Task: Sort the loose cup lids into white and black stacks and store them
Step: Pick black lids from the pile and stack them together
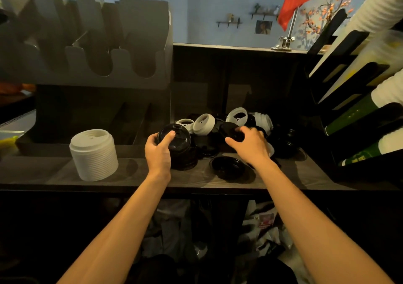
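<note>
Just behind your right fingers an upturned lid lies on the bench. Your left hand grips the black stack, thumb across its top. Your right hand curls its fingers round a black lid at the near edge of the loose lids. You're sorting black, I judge. Next, carry that lid left and seat it squarely on the stack. The white stack stands well left of your left fingers.
</note>
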